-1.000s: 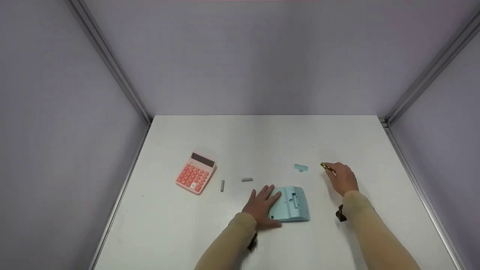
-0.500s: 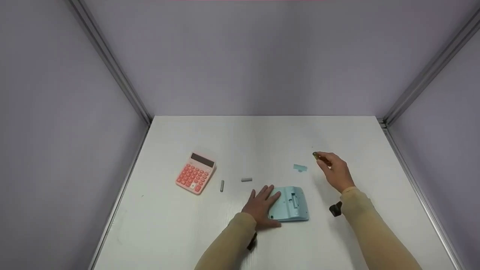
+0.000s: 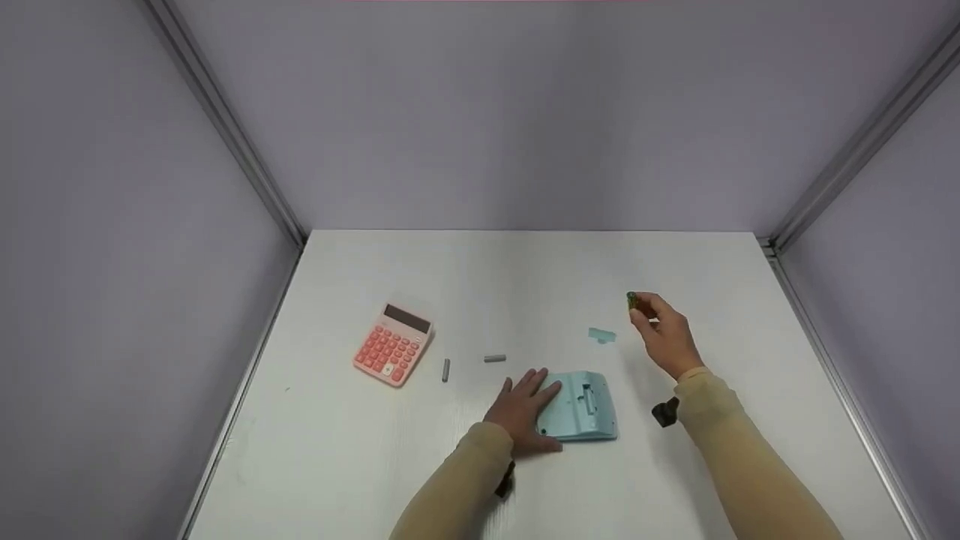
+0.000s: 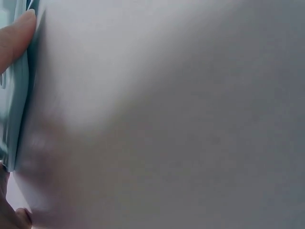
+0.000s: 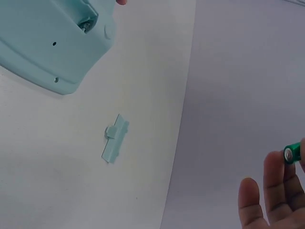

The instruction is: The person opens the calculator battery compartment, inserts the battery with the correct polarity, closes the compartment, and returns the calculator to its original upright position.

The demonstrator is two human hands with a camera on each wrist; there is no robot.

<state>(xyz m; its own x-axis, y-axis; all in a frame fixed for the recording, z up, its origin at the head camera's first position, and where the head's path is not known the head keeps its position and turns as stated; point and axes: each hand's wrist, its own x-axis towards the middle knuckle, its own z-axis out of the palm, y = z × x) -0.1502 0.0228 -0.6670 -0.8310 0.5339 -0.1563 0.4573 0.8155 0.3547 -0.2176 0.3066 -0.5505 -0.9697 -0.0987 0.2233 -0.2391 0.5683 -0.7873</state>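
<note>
A light blue calculator (image 3: 579,409) lies face down on the white table, its narrow battery slot uncovered. My left hand (image 3: 519,416) rests spread across the calculator's left side, fingers straight, with the thumb along its near edge. Above the table at the right, my right hand (image 3: 667,341) pinches a green battery (image 3: 631,301) between thumb and fingers. In the right wrist view, one end of that battery (image 5: 289,153) shows and other fingers stand apart from it. The small light blue battery cover (image 3: 602,334) lies loose beyond the calculator.
A pink calculator (image 3: 394,345) lies face up at the left. Two small grey cylinders (image 3: 445,370), apart from each other, lie between the calculators. Grey walls (image 3: 525,112) enclose the white table (image 3: 337,457) at the back and sides.
My right hand has risen and moved left and away from me with the battery, which has turned from lying slanted to upright. My left hand and the calculator have stayed put.
</note>
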